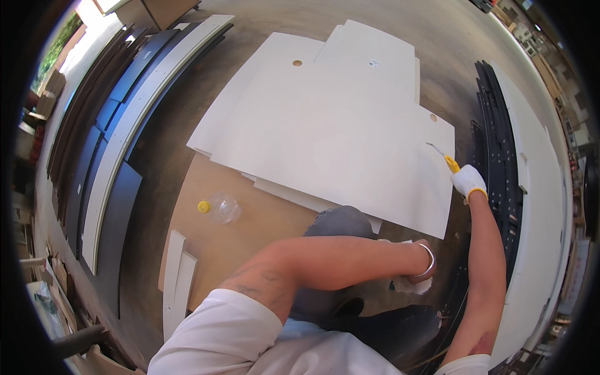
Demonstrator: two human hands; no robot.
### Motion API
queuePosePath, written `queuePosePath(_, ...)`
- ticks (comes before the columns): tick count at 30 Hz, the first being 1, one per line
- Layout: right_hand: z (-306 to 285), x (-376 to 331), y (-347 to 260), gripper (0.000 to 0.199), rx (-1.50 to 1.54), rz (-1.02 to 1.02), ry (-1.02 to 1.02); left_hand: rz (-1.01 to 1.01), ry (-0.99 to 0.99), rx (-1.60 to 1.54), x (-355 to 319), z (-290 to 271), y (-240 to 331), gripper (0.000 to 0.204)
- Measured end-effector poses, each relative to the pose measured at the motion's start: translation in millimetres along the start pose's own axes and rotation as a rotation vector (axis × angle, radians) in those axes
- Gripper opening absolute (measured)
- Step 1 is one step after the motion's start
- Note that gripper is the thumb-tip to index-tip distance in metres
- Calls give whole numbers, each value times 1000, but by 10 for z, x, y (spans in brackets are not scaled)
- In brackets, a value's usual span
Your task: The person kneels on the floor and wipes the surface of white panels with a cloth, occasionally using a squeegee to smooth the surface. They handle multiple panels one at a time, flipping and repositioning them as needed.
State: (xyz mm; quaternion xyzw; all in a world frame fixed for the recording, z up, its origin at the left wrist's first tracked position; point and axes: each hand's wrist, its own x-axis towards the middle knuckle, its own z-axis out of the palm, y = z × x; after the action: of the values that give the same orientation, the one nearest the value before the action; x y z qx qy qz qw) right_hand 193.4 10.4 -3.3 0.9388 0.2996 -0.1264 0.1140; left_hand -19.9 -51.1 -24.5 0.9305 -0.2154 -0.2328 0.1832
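My right hand (469, 181), in a white glove with a yellow cuff, is closed round a yellow-handled tool (451, 164). Its thin metal blade points left, over the right edge of the stacked white panels (325, 131). My left arm crosses in front of me to the right. The left hand (424, 257), with a silver bracelet at the wrist, is low beside the panels' near right corner. White, crumpled-looking material (415, 286) shows around it; the fingers are hidden. Round holes show in the white panels, and one has a small printed mark.
A brown board (231, 181) lies under the white panels, with a clear plastic bottle (225, 209) and yellow cap (204, 207) on it. Narrow white strips (178, 284) lie nearer. Dark and blue boards (125, 206) line the left; black slats (497, 144) and a long white panel (537, 206) the right.
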Motion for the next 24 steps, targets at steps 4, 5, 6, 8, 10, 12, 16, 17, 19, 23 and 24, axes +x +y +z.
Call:
queuePosePath(4, 115, -496, 801, 43, 149, 24, -218, -17, 83, -21, -20, 17, 11, 35)
queuePosePath(5, 180, -646, 955, 41, 186, 28, -229, -14, 56, 6, -18, 7, 22, 33)
queuePosePath(6, 246, -789, 1079, 37, 168, 44, -176, -12, 46, -2, -24, -2, 28, 32)
queuePosePath(8, 366, -1072, 1257, 33, 16, -65, -36, -9, 17, -11, -49, -34, 41, 31)
queuePosePath(10, 471, -1353, 1372, 32, 279, 35, -105, -21, 1, 8, -89, -69, 60, 28)
queuePosePath(12, 593, -1632, 1474, 30, 374, 84, -124, -18, -2, 29, -162, -79, 69, 26)
queuePosePath(16, 1091, -2187, 1884, 31, 334, 104, -67, -85, 16, 1, -353, -77, 32, 21)
queuePosePath(17, 1291, -2327, 2049, 32, 329, 141, -14, -91, 18, 6, -410, -79, 4, 19)
queuePosePath(19, 1801, -2605, 2405, 38, 362, 250, 78, -104, 62, -6, -538, -98, -74, 19)
queuePosePath(23, 3124, -3178, 2878, 62, 454, 653, 11, -166, 271, -108, -732, -246, -236, 15)
queuePosePath(24, 3462, -3321, 2902, 68, 486, 785, -29, -198, 326, -122, -754, -299, -280, 15)
